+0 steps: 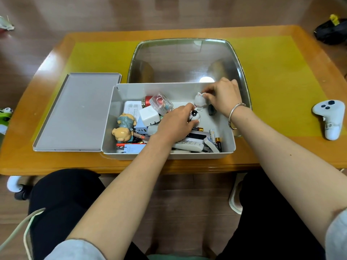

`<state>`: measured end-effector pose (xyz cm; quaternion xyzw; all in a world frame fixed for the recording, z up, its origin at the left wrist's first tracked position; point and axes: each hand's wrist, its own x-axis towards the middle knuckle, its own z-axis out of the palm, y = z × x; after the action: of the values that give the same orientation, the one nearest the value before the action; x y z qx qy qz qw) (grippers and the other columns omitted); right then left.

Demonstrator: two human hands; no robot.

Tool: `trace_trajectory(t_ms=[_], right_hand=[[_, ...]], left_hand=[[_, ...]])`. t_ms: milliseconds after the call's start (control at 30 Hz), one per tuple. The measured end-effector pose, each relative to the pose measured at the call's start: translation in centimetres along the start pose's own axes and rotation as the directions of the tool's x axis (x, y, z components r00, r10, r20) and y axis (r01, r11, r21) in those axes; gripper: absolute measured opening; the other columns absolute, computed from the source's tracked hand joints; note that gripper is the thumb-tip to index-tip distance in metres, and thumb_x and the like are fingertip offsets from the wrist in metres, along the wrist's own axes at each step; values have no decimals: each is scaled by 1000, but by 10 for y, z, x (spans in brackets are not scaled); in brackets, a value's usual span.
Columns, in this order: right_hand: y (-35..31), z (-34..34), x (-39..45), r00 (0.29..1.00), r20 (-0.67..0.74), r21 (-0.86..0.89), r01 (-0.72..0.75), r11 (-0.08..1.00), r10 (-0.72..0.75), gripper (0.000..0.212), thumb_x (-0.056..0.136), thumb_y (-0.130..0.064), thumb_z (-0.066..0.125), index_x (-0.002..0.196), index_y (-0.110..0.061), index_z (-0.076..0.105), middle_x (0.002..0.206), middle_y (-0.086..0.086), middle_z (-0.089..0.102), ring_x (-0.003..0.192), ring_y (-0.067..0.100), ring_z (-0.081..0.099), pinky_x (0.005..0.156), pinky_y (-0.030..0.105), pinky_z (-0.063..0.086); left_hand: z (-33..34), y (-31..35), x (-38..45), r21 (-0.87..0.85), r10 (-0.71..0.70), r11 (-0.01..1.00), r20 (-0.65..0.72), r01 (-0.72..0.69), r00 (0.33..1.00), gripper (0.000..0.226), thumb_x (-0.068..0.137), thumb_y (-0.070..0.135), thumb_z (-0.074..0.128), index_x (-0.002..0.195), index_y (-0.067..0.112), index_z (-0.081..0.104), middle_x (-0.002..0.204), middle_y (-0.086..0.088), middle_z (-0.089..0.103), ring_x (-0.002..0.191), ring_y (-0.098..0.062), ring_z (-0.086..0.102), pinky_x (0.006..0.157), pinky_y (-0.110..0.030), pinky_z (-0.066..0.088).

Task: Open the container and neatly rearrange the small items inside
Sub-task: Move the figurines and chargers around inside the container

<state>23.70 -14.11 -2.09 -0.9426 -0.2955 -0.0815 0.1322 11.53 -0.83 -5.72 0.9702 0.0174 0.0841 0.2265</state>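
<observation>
With its lid [77,111] set aside at centre left, the grey container [228,132] stood open; the left hand [174,122] gripped a small white toy [195,117], and the right hand [224,96] pinched a white figurine [200,100], apparently to sort them.

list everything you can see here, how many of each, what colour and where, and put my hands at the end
container: 1, grey, open, table's near edge
lid: 1, grey, flat on table, left of container
pig figurine: 1, tan and blue, container's left side
white charger block: 1, white, container's middle
clear case: 1, transparent, beside red can
red can: 1, red, container's far side
batteries: several, near right corner
remote: 1, white, near wall
glass tray: 1, clear, behind container
controller: 1, white, table's right
table: 1, orange, yellow mat
left hand: grips small white item
right hand: pinches white figurine
</observation>
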Motion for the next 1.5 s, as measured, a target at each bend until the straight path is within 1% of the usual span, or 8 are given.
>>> trace_trajectory(t_ms=[200, 400, 567, 900, 1033, 1133, 1367, 1500], right_hand=[[1, -2, 0, 999, -36, -18, -4, 1000, 3, 17, 90, -24, 59, 100, -21, 73, 87, 11, 68, 102, 30, 50, 84, 37, 30], [4, -3, 1, 1000, -17, -69, 7, 998, -8, 20, 92, -17, 55, 100, -21, 73, 88, 9, 69, 101, 31, 48, 80, 36, 28], [4, -6, -1, 1000, -4, -52, 1, 999, -1, 18, 92, -20, 56, 99, -18, 72, 91, 10, 68, 103, 32, 48, 82, 36, 32], [2, -3, -3, 1000, 22, -86, 2, 996, 0, 19, 87, -22, 62, 103, -20, 71, 103, 6, 63, 106, 29, 46, 85, 37, 31], [2, -2, -5, 1000, 5, -4, -30, 1000, 30, 18, 87, -22, 62, 104, -19, 69, 106, 6, 61, 109, 28, 45, 86, 38, 31], [5, -3, -12, 992, -103, 98, -62, 993, 72, 16, 88, -21, 60, 101, -17, 69, 104, 4, 63, 108, 27, 47, 86, 40, 32], [6, 0, -17, 984, -160, 104, -63, 993, 79, 14, 89, -19, 58, 97, -19, 70, 99, -1, 67, 105, 25, 48, 85, 39, 29], [5, 3, -17, 982, -172, 94, -65, 993, 81, 14, 89, -18, 58, 97, -20, 70, 98, -2, 68, 104, 25, 48, 83, 37, 27]], left_hand=[[2, 3, 0, 62, 35, 997, 10, -35, 999, 34, 92, 39, 56, 115, 16, 48, 102, -4, 63, 88, -28, 59, 68, -38, 48], [3, 2, 0, 51, 45, 998, -19, -44, 999, 34, 92, 39, 57, 117, 16, 48, 102, -3, 63, 87, -26, 60, 61, -32, 39], [4, 1, 1, 58, 47, 997, -15, -46, 999, 36, 92, 40, 56, 119, 17, 48, 105, -4, 63, 90, -27, 60, 65, -34, 44], [3, 2, 1, 69, 48, 997, -9, -47, 999, 35, 93, 39, 56, 119, 18, 47, 104, -4, 64, 89, -27, 60, 64, -32, 39], [1, 7, 1, 89, 92, 992, -7, -91, 996, 30, 93, 31, 56, 116, 13, 48, 103, -8, 63, 86, -30, 59, 62, -33, 38], [-1, 14, 2, 95, 122, 988, -2, -121, 992, 27, 93, 24, 55, 114, 10, 49, 102, -12, 61, 86, -32, 57, 61, -34, 34], [-15, 22, 19, 8, -30, 1000, -10, 30, 999, 18, 89, 7, 52, 107, 8, 51, 94, -16, 59, 82, -36, 55, 67, -41, 45], [-21, 23, 37, 8, -83, 997, 69, 83, 994, 27, 88, 16, 61, 113, 10, 54, 109, -15, 51, 90, -34, 54, 73, -36, 41]])
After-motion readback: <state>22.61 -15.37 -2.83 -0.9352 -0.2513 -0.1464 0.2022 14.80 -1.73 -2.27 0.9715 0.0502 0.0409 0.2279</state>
